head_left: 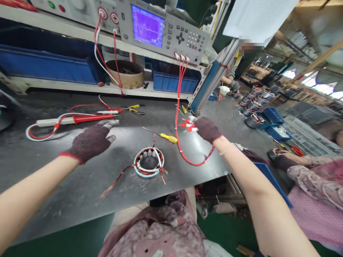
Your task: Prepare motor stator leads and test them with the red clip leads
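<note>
My left hand (89, 141), in a dark knit glove with pale fingertips, is above the metal tabletop, its fingers stretched out and thumb apart. It holds nothing. Just beyond it lies a red-and-white test probe (80, 119) with its cable. My right hand (206, 129), gloved alike, has its fingers closed on several red test clips (188, 125), whose red leads (177, 117) run up to a tester (166, 30). Between my hands lie a small wound stator (148, 175) with loose copper wire ends and a yellow-handled screwdriver (168, 137).
Yellow-and-black pliers (135, 109) lie at the back. Above them, a shelf (158, 93) bears blue bins (48, 64) and a round tan container (128, 75). More stators (253, 120) stand to the right, where another person's arm (302, 160) shows.
</note>
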Tool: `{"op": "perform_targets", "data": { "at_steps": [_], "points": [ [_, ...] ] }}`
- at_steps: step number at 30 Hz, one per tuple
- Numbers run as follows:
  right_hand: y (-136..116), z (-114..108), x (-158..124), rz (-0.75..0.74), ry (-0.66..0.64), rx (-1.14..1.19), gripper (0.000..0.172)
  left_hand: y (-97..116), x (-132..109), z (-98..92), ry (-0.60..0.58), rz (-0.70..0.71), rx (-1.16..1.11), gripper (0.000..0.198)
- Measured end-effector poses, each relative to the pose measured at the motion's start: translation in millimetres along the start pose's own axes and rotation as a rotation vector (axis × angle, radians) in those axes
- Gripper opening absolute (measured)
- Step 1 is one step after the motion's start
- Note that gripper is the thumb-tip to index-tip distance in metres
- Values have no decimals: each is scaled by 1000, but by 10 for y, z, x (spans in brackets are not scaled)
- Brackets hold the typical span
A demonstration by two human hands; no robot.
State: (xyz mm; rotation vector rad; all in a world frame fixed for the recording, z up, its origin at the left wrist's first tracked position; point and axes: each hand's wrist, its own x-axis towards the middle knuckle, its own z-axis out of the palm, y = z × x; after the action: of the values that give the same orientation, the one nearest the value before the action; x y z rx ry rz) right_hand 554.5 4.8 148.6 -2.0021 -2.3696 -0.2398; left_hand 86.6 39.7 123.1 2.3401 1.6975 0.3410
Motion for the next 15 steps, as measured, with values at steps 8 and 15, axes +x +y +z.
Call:
{"op": "perform_targets", "data": {
  "at_steps": [8, 15],
  "points": [
    [-950, 96, 801, -368, -12, 69, 52, -436, 1121, 153, -6, -56, 43, 64],
    [-1462, 463, -513, -779, -340, 252, 46, -599, 1050, 258, -107, 11, 33, 59]
  ]
}}
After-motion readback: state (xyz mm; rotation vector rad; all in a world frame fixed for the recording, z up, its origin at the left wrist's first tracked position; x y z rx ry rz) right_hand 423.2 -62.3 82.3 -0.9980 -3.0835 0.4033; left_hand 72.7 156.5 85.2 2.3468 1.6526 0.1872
